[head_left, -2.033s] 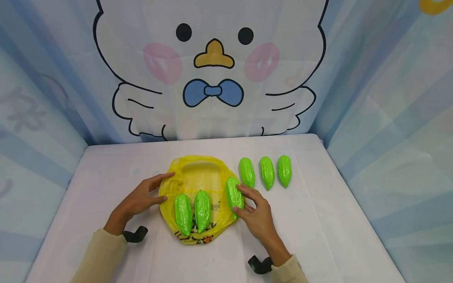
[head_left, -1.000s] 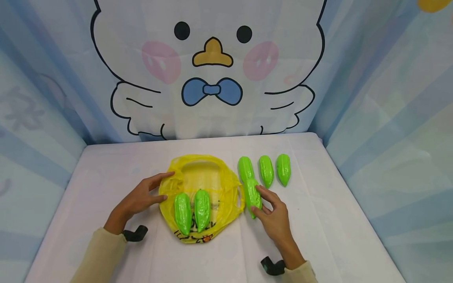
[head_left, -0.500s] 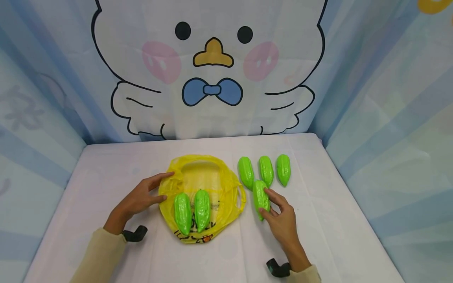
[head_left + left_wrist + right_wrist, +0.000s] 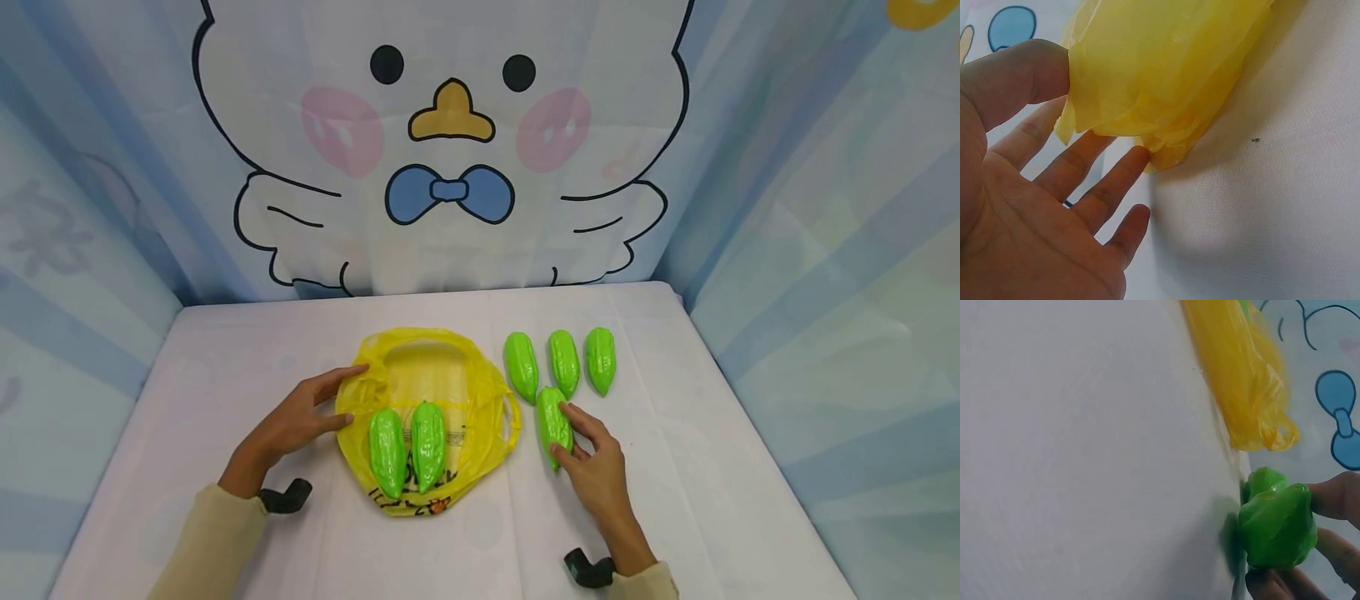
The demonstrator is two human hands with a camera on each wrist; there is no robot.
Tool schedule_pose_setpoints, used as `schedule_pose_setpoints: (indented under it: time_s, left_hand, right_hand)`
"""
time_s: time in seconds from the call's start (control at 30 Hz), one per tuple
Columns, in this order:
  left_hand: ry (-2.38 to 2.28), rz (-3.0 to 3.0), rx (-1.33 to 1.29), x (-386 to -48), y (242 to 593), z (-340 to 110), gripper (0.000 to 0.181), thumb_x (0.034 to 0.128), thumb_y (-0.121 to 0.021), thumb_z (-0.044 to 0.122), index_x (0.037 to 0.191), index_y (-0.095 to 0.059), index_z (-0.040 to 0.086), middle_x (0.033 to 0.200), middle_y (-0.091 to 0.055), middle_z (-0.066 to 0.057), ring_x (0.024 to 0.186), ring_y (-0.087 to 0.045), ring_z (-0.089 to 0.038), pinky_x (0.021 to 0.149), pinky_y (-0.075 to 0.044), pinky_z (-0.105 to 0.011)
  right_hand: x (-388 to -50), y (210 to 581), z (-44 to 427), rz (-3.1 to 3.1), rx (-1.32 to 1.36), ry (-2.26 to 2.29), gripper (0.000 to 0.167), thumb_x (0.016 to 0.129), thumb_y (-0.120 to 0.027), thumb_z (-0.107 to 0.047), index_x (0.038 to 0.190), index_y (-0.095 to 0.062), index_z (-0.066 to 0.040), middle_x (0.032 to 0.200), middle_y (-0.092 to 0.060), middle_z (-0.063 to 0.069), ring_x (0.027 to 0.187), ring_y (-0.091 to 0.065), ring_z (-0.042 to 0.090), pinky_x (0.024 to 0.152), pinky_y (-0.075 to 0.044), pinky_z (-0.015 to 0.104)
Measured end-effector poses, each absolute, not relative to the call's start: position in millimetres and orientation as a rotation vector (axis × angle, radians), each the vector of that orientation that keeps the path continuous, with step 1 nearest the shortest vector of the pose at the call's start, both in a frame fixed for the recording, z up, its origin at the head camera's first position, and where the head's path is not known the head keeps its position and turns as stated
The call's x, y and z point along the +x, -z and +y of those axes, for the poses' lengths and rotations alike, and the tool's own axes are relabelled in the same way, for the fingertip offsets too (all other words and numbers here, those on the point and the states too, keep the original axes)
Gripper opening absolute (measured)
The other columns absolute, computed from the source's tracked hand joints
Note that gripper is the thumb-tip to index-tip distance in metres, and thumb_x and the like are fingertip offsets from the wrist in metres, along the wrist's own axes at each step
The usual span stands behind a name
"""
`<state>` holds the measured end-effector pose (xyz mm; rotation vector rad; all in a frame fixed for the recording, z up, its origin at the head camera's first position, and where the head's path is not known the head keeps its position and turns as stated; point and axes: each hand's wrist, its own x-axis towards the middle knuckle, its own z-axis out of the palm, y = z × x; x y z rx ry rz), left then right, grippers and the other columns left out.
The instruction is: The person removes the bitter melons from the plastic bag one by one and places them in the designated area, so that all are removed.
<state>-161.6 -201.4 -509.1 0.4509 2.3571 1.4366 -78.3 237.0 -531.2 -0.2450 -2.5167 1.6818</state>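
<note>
A yellow plastic bag (image 4: 480,475) lies on the table with two glossy green bitter melons (image 4: 387,454), toy-like and ridged, on its near part. My left hand (image 4: 300,417) touches the bag's left edge, thumb and index finger well apart. In the left wrist view the bag (image 4: 1160,69) hides some of its fingertips, and the other fingers are loosely extended. Right of the bag, my right hand (image 4: 596,458) pinches another bitter melon (image 4: 553,425) between thumb and fingers. It lies low over the table, close to the row behind it. The right wrist view shows this melon (image 4: 1277,531) end-on.
Three more green bitter melons (image 4: 564,363) stand in a row behind the right hand. A white cloth covers the table (image 4: 675,500). A printed curtain (image 4: 450,250) hangs at its back edge, and blue curtains (image 4: 825,292) flank both sides.
My right hand has carried the melon from the bag's right edge rightward onto the table, slowing to almost still over the last half second. The left hand has stayed at the bag.
</note>
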Motion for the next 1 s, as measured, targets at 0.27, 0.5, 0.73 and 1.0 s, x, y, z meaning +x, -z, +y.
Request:
schedule_pose_setpoints:
  time_s: [0.27,0.5,0.73,1.0]
  left_hand:
    - [-1.443,2.346,0.438,-161,510,-201,0.073,0.097,-0.076,0.012,0.163,-0.044,0.012,0.171,-0.034,-0.023,0.16,-0.024,-0.052,0.127,-0.017,-0.076]
    - [-1.438,2.35,0.434,-161,510,-202,0.074,0.0971,-0.076,0.012,0.163,-0.043,0.012,0.171,-0.034,-0.022,0.16,-0.024,-0.051,0.127,-0.017,-0.075]
    - [-1.439,2.352,0.431,-161,510,-202,0.073,0.0973,-0.075,0.014,0.163,-0.043,0.012,0.171,-0.035,-0.022,0.16,-0.025,-0.051,0.127,-0.017,-0.075]
    - [-1.442,2.349,0.437,-160,510,-202,0.073,0.0975,-0.075,0.014,0.163,-0.043,0.012,0.171,-0.034,-0.022,0.16,-0.024,-0.051,0.127,-0.017,-0.076]
  right_hand:
    - [-79,536,238,-2.536,-0.234,-1.644,0.064,0.089,-0.079,0.006,0.148,-0.062,-0.011,0.159,-0.051,0.015,0.144,-0.054,0.035,0.11,-0.053,0.038]
    - [-79,535,239,-2.542,-0.253,-1.617,0.063,0.089,-0.081,0.003,0.148,-0.063,-0.011,0.159,-0.051,0.015,0.145,-0.053,0.035,0.111,-0.051,0.038]
    - [-79,527,241,-2.54,-0.271,-1.585,0.062,0.09,-0.082,-0.001,0.148,-0.063,-0.013,0.16,-0.05,0.013,0.153,-0.047,0.034,0.115,-0.048,0.039]
    - [-79,520,241,-2.517,-0.273,-1.552,0.062,0.089,-0.083,-0.002,0.147,-0.064,-0.015,0.16,-0.051,0.008,0.155,-0.044,0.029,0.116,-0.047,0.034]
